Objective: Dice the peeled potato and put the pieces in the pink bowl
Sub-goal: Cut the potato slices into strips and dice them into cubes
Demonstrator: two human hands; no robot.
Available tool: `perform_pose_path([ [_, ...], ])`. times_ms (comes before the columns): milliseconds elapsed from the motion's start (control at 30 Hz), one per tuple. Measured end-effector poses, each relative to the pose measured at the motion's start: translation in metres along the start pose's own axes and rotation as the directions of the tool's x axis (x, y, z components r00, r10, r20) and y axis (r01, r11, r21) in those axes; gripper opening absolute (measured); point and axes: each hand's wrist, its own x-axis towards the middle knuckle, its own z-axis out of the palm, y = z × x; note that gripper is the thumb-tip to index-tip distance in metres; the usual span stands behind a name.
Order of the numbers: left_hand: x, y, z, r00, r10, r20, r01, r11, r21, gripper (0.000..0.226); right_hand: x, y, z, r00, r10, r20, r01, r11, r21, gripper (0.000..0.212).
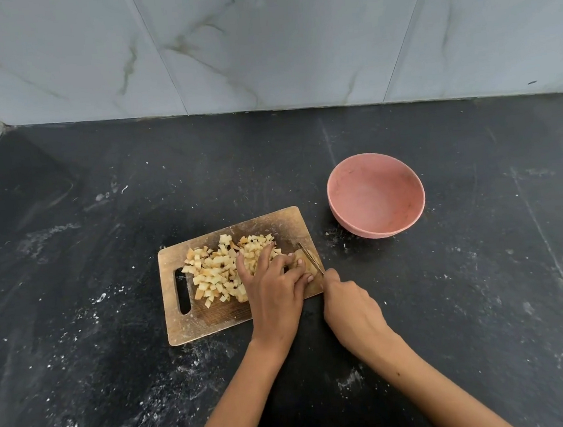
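1. Here, the left hand (273, 283) is pressing its curled fingers down on the last uncut piece of potato (303, 261) at the right end of the wooden cutting board (194, 325).
2. The right hand (349, 305) is gripping a knife (310, 258), its blade lying against that piece.
3. Diced potato pieces (217, 271) are lying heaped on the board, just left of the fingers.
4. The pink bowl (376, 194) is sitting on the dark counter (103, 230), near the board's far right corner.

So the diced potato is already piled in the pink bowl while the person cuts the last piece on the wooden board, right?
Not quite. The head view shows the pink bowl empty; the diced potato is piled on the wooden board. The rest holds: the person is cutting the last piece there.
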Motion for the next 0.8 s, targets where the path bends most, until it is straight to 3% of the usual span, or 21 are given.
perform_pose_path([
  [100, 0.0, 0.001, 0.0, 1.0, -0.005, 0.014, 0.005, 1.0, 0.006, 0.01, -0.013, 0.014, 0.004, 0.999, 0.003, 0.033, -0.004, 1.0, 0.006, 0.006],
  [300, -0.001, 0.002, 0.0, 1.0, -0.003, 0.018, 0.003, 1.0, 0.004, 0.011, -0.031, 0.025, 0.008, 1.0, -0.011, 0.003, 0.011, 0.998, 0.057, 0.012],
  [533, -0.003, 0.002, 0.0, 1.0, -0.002, 0.03, 0.001, 0.999, 0.042, 0.01, -0.013, 0.008, 0.0, 1.0, -0.001, 0.001, 0.001, 0.999, 0.047, 0.003],
  [800, -0.005, 0.003, -0.003, 1.0, 0.008, 0.006, -0.008, 0.999, 0.041, 0.009, -0.052, 0.038, 0.006, 0.999, -0.024, 0.029, 0.022, 0.997, 0.07, 0.018],
])
